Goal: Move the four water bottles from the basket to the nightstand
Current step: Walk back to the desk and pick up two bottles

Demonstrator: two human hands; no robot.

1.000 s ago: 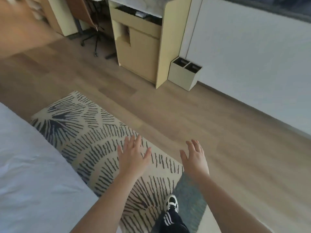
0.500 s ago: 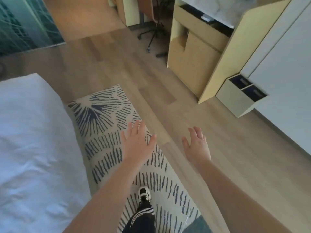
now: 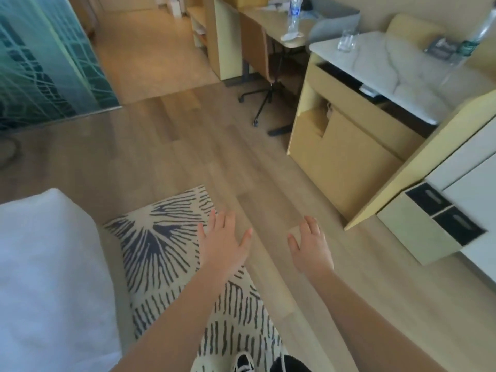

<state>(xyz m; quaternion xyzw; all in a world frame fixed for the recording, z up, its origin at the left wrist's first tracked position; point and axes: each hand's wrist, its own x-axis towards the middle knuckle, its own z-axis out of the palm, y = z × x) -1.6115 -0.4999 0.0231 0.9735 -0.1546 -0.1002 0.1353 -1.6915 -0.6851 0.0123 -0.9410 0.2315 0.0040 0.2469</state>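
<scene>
My left hand [image 3: 224, 242] is held out palm down over the edge of the patterned rug [image 3: 163, 245], fingers spread, holding nothing. My right hand [image 3: 311, 248] hovers palm down over the wooden floor, also with nothing in it. A clear water bottle [image 3: 294, 13] stands on the desk [image 3: 271, 22] at the far back. Another clear bottle with a green label [image 3: 475, 36] stands at the right edge on the marble-topped cabinet [image 3: 397, 65]. No basket and no nightstand are in view.
A white bed [image 3: 45, 277] fills the lower left. An office chair [image 3: 257, 55] stands at the desk. A glass [image 3: 347, 41] sits on the marble top. A two-slot bin [image 3: 418, 232] stands on the floor at right. A glass partition [image 3: 40, 55] is upper left.
The view has swung left and upward: the cabinet, desk and bottles have come into sight and the partition appeared. Both hands stay spread in front, and my foot has stepped forward along the rug.
</scene>
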